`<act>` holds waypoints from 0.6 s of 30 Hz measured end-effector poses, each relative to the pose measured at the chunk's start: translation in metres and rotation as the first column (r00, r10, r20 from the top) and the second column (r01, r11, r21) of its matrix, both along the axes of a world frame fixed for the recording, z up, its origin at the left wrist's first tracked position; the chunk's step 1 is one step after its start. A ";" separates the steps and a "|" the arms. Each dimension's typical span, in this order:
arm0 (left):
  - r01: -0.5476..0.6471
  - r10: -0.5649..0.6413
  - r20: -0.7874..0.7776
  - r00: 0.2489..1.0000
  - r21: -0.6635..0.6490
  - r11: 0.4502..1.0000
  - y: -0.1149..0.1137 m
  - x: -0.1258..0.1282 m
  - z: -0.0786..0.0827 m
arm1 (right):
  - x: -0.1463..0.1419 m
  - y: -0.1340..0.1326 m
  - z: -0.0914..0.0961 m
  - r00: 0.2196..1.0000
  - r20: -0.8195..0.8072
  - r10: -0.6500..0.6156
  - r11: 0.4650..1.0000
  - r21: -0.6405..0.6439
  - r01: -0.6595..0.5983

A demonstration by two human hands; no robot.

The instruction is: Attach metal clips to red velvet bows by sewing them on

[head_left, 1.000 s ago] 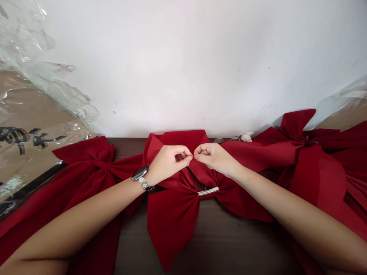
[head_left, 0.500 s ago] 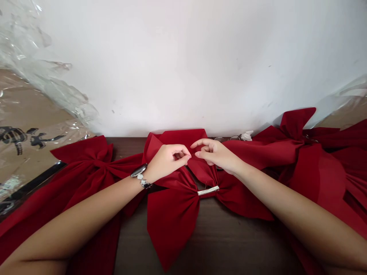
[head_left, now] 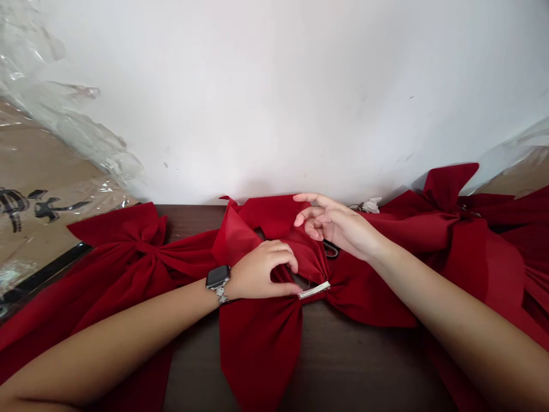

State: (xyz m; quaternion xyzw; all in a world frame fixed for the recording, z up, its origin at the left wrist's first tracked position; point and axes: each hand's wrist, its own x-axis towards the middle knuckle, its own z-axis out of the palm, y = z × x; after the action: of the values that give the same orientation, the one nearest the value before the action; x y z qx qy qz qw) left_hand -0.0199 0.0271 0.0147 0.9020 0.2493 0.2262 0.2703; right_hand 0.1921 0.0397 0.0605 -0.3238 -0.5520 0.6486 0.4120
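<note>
A dark red fabric bow (head_left: 261,343) lies in front of me, its gathered middle bearing a pale metal hair clip (head_left: 314,290). A thin upright needle-like piece (head_left: 309,281) stands beside the clip. My left hand (head_left: 261,272), with a watch and bracelet at the wrist, rests over the bow. Its thumb tip is at the clip's left end, and the curved fingers are apart from the thumb. Above the bow's far side hovers my right hand (head_left: 337,226), index and middle fingers stretched out, others loosely bent. I make out nothing held in either hand.
Another red bow (head_left: 148,246) lies left, and more red bows (head_left: 454,229) are heaped right. A black loop handle (head_left: 331,249) shows behind the bow. White crumpled material (head_left: 371,205) sits by the wall (head_left: 257,103). A plastic-wrapped carton (head_left: 43,171) stands left on the dark table (head_left: 334,366).
My hands were close together above the bow. The left has come down towards the clip and its fingers have parted from the thumb. The right has risen, moved rightward and spread its fingers.
</note>
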 end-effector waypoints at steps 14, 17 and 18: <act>-0.226 0.091 0.481 0.872 0.230 0.947 -0.015 -0.019 0.067 | -0.013 -0.048 0.030 0.960 -0.086 0.267 0.959 0.125 -0.255; -0.202 0.047 0.398 0.916 0.355 0.913 -0.018 -0.017 0.074 | -0.012 -0.049 0.028 0.964 -0.056 0.260 0.953 0.176 -0.246; -0.204 0.043 0.380 0.924 0.395 0.896 -0.019 -0.017 0.076 | -0.011 -0.049 0.028 0.966 -0.046 0.254 0.952 0.190 -0.241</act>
State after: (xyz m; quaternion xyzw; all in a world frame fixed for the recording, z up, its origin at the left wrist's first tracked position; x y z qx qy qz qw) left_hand -0.0366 0.0081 0.0908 0.8638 0.1974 0.4544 0.0922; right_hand 0.1806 -0.0098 0.0883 -0.1901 -0.6305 0.6527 0.3746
